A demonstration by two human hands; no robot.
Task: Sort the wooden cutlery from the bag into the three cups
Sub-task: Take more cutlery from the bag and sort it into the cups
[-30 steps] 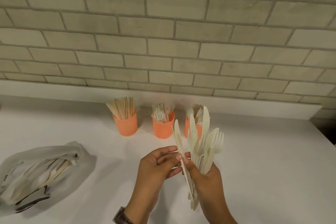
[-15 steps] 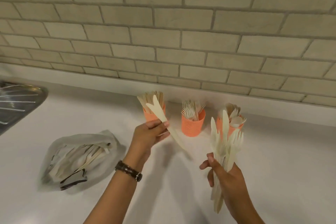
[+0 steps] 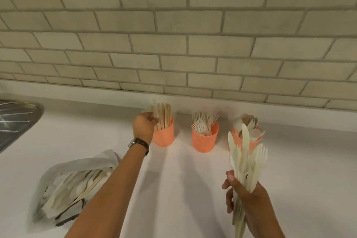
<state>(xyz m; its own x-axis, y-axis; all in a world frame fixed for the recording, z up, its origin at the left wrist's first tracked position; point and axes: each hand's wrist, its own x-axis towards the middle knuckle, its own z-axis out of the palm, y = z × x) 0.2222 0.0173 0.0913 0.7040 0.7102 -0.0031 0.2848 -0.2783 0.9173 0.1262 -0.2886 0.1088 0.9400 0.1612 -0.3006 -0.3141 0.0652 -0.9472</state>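
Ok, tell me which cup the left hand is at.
The leftmost cup, full of knives: the left hand pinches a knife at its rim. The middle cup holds forks, the right cup spoons. The right hand grips mixed cutlery.

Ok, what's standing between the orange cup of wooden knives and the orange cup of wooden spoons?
One orange mesh-patterned cup holding wooden forks, standing apart from the knife cup and the spoon cup; the head view shows it.

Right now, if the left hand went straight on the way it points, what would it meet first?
The wooden knives standing in the left cup: the left hand has its fingertips at them, seemingly pinching one. Beyond them, probably the cup's far rim, though depth is unclear.
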